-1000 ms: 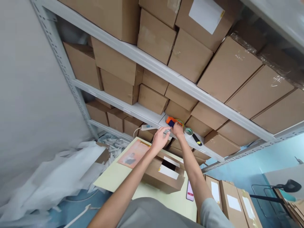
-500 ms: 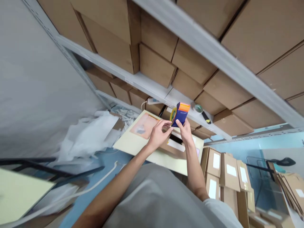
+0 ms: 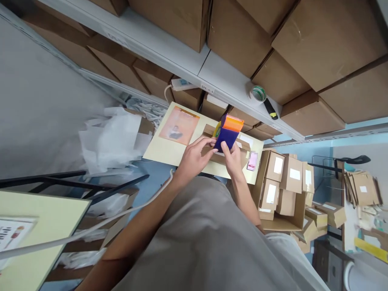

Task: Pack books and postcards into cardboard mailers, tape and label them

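Observation:
My right hand holds a blue and orange tape dispenser, its thumb lying across the blue side. Part of a yellow-green tape roll shows at the dispenser's left. My left hand has its thumb and fingertips at the dispenser's lower left edge; whether a tape end is between them I cannot make out. Below both hands, a brown cardboard box lies on the pale yellow table, partly hidden by the hands and dispenser.
An orange printed sheet and a pink phone-like item lie on the table. A tape roll and a black-and-yellow cutter rest on the grey shelf. Labelled small boxes fill a carton at right. White wrapping is heaped left.
My view has shifted, bringing the shelf closer and showing more of the carton at right. Both hands stay on the tape dispenser, which has tilted slightly.

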The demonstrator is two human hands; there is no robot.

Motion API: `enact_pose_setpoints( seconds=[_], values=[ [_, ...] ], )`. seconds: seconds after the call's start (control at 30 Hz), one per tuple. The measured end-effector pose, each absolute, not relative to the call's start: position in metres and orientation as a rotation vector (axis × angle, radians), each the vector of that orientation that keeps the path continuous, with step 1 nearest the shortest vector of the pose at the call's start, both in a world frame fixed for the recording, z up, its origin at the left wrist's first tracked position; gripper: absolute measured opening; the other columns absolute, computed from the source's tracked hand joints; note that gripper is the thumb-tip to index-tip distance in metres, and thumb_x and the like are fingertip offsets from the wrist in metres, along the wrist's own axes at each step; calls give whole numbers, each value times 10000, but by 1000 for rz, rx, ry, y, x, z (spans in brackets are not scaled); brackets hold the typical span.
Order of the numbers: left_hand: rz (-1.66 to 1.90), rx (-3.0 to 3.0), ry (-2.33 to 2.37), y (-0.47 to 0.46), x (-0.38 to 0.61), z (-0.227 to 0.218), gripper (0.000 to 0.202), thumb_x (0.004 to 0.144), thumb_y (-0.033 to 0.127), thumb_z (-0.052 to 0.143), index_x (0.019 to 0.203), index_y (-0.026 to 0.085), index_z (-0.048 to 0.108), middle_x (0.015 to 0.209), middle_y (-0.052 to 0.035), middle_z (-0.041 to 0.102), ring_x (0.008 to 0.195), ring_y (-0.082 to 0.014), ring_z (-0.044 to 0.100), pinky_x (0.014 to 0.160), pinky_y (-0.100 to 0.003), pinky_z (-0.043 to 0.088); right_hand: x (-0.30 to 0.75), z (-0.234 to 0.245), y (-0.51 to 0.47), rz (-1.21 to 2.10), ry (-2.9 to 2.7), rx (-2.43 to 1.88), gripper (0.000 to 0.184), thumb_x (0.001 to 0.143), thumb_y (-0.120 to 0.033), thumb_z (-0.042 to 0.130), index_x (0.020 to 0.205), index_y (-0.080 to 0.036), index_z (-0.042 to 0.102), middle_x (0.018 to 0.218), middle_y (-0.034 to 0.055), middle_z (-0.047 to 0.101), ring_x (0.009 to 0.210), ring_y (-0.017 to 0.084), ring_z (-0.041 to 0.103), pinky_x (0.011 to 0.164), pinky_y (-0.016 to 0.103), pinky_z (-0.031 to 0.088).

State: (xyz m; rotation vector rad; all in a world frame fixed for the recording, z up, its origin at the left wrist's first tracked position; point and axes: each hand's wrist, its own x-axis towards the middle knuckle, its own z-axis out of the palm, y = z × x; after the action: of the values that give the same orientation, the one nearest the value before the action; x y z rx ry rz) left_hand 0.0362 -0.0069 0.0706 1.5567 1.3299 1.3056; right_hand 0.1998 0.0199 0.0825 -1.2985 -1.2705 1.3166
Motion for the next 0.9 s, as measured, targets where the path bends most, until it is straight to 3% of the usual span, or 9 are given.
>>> enact_pose_setpoints(
  seconds=[0.27, 0.4, 0.47, 0.57, 0.7, 0.9],
  values=[
    [1186, 1555, 1308, -7, 27, 64, 183, 985, 405, 775, 1091, 257, 789, 1099, -80, 816, 1112, -298, 734, 1022, -432, 621, 215, 76, 19, 1376, -1459, -1402, 712, 911, -879, 730, 1187, -223, 738, 1194, 105, 832, 1139, 310, 785, 1076, 462, 652],
    [1325, 1331, 1210, 0, 13, 75, 457, 973, 485, 789, 1363, 250, 746, 1303, -105, 773, 1155, -275, 748, 1049, -425, 632, 225, 77, 15, 1293, -1600, -1392, 756, 885, -896, 758, 1265, -243, 753, 1239, 105, 823, 1176, 323, 760, 1090, 468, 645],
    [1387, 1281, 1168, 5, 4, 84, 523, 975, 538, 780, 1410, 250, 737, 1366, -121, 745, 1226, -287, 735, 1079, -435, 629, 233, 80, 14, 1254, -1698, -1390, 738, 908, -872, 761, 1309, -253, 754, 1256, 108, 815, 1178, 325, 753, 1098, 474, 636],
    [1364, 1344, 1165, 14, -4, 99, 481, 969, 574, 774, 1312, 237, 794, 1298, -121, 750, 1250, -305, 712, 1104, -456, 621, 248, 87, 16, 1179, -1861, -1375, 650, 964, -808, 754, 1313, -259, 760, 1279, 119, 800, 1201, 338, 740, 1123, 493, 612],
    [1295, 1450, 1183, 24, -2, 110, 366, 949, 508, 806, 1196, 239, 837, 1192, -92, 769, 1176, -286, 713, 1102, -456, 615, 264, 97, 21, 1049, -2086, -1305, 517, 1023, -700, 760, 1269, -246, 763, 1251, 133, 791, 1227, 351, 718, 1148, 511, 579],
    [1142, 1449, 1130, 31, 5, 106, 257, 925, 485, 830, 988, 236, 842, 976, -58, 759, 954, -235, 707, 960, -392, 632, 277, 108, 25, 957, -2329, -1232, 449, 1060, -662, 733, 1173, -228, 736, 1158, 137, 796, 1163, 351, 727, 1127, 519, 568]
  ],
)
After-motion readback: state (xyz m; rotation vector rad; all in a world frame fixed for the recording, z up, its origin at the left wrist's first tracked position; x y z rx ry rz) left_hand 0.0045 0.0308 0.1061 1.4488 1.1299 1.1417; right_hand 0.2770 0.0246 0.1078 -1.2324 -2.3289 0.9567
